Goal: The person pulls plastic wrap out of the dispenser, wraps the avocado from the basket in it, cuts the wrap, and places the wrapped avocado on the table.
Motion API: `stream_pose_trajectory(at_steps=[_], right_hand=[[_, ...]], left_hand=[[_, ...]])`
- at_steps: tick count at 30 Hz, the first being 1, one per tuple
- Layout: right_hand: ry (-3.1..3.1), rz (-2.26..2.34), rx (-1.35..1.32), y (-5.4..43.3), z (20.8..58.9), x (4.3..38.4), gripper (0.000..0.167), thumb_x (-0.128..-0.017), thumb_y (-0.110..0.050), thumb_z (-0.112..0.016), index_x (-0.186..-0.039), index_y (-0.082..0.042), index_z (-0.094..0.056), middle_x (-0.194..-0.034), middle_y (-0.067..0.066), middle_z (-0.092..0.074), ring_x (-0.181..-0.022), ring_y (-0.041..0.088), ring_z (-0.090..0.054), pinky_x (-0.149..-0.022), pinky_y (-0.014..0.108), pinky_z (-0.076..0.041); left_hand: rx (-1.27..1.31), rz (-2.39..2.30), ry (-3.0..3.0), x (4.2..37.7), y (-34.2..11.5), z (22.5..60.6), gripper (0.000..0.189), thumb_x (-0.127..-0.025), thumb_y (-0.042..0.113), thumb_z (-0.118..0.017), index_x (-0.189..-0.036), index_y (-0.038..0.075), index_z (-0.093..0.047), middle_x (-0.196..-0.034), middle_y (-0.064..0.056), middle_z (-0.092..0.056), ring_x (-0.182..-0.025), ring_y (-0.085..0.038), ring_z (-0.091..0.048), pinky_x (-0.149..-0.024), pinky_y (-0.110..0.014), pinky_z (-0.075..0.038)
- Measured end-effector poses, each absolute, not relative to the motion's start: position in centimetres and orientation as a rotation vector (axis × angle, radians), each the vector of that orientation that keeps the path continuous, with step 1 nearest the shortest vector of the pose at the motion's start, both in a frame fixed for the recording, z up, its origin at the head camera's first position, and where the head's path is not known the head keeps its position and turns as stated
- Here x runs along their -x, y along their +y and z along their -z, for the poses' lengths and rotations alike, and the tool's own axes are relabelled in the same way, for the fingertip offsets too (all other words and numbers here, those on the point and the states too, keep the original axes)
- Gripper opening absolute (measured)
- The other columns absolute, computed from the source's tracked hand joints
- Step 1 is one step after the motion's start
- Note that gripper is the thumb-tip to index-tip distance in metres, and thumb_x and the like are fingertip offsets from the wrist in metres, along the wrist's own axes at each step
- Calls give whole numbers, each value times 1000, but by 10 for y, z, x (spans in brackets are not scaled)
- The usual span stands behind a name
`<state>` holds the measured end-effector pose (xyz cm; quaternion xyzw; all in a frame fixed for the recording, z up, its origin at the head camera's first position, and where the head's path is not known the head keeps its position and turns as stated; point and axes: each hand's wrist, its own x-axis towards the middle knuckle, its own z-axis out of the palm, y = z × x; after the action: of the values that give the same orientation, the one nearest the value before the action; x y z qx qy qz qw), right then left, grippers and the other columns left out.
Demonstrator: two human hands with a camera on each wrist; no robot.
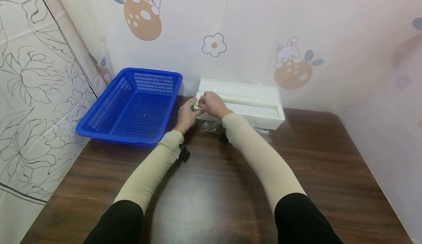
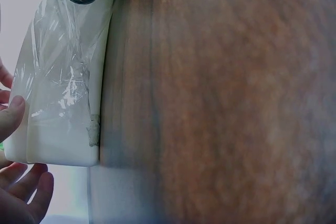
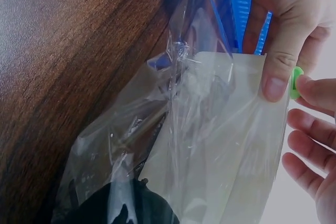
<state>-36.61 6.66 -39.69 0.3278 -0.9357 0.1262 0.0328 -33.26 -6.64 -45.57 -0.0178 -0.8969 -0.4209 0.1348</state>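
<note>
A long white box [image 1: 254, 120] stands along the back of the table, its lid [image 1: 240, 89] raised behind it. Clear plastic film [image 3: 205, 114] hangs wrinkled down its front and spreads onto the table. My left hand [image 1: 187, 116] grips the box's left end, thumb on the front face and fingers around the end. At that same end, my right hand [image 1: 213, 104] pinches a small green slider [image 3: 296, 83] at the top edge between thumb and finger. The slider's far side is hidden.
To the left sits a blue slotted basket [image 1: 120, 139], close beside my left hand. A patterned curtain [image 1: 244, 35] hangs right behind the box. Black wrist mounts [image 1: 184, 153] sit under both forearms, the right one near the film.
</note>
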Motion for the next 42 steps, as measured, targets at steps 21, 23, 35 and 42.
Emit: stream_pose_trajectory(at_steps=[21,23,35,42], right_hand=[[-2881,-298,-998,80,394,366,22,-95,-18,-62,-105,-4,-74,-101,14,-68,-98,30,-61,-93,41,-49],[-2886,-295,-993,81,394,365,22,-95,-19,-62,-105,-4,-74,-102,14,-68,-98,30,-61,-94,41,-49],[-2852,-289,-981,88,395,362,20,-93,-19,-64,-103,-6,-75,-97,12,-67,-93,28,-59,-87,40,-50],[-2858,-249,-982,92,395,363,21,-94,-20,-63,-104,-6,-75,-98,12,-67,-92,28,-58,-84,41,-50]], left_hand=[[57,1191,-2608,335,-69,456,69,-81,34,-78,-140,10,-52,-146,-6,-53,-136,-27,-48,-112,-43,-38],[60,1185,-2616,335,-69,457,69,-81,35,-77,-141,10,-52,-146,-6,-52,-135,-27,-48,-112,-43,-38],[68,1181,-2619,335,-69,458,69,-82,34,-77,-141,9,-51,-146,-6,-52,-134,-26,-50,-109,-41,-41],[66,1190,-2622,335,-69,457,68,-83,33,-77,-141,9,-51,-146,-6,-52,-135,-26,-48,-111,-40,-40]])
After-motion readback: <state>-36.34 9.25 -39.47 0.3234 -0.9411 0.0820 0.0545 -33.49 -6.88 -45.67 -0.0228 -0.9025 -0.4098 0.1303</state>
